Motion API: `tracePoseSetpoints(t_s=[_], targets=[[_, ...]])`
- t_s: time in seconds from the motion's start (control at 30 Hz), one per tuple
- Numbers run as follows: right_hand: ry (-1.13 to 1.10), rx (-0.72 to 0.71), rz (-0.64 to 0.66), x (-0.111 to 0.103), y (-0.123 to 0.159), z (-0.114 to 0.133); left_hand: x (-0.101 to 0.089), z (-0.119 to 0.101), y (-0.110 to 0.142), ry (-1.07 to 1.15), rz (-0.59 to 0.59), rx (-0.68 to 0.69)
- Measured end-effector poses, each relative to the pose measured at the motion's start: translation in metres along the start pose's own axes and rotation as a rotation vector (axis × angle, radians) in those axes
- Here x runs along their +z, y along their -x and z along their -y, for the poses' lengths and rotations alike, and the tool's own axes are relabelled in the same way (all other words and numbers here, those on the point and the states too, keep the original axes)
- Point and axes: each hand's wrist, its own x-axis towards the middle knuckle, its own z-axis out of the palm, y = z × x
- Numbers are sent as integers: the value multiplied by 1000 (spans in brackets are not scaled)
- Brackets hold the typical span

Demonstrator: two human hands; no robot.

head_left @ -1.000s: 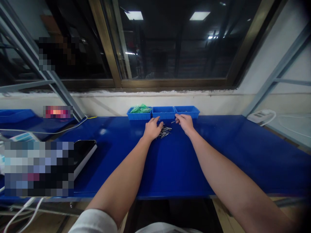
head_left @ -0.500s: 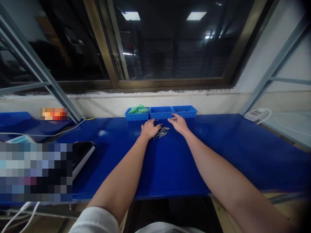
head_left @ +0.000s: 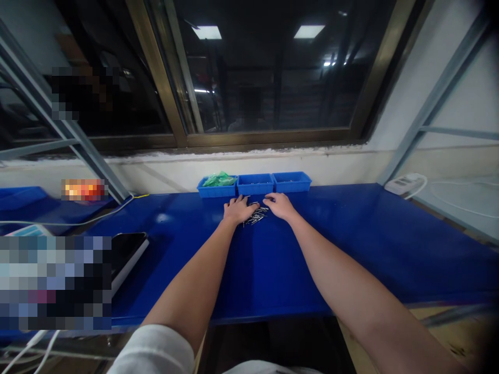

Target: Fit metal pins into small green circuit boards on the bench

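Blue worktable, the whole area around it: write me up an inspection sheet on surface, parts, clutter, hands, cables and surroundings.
Surface: glossy blue tabletop; no spill seen.
Parts: loose pile of thin metal pieces, lying in mixed directions; exact count unclear.
Bins: three blue plastic bins in a row; left bin holds crumpled green plastic, middle bin and right bin small items.
Clutter: black-topped device at left, partly pixelated.
Grip: left hand spread at the pile's left; right hand at its right, hold unclear.
Cables: white cable at left; white power strip at right rear.
Surroundings: dark window behind, grey metal struts either side.
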Motion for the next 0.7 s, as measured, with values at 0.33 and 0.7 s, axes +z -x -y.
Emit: tracePoseSetpoints(t_s=[0.33,0.7], targets=[[79,-64,-14,1,1,0,-5,-2,18,-30,10,238],[102,-114,4,-2,1,3,-9,-8,23,17,49,371]])
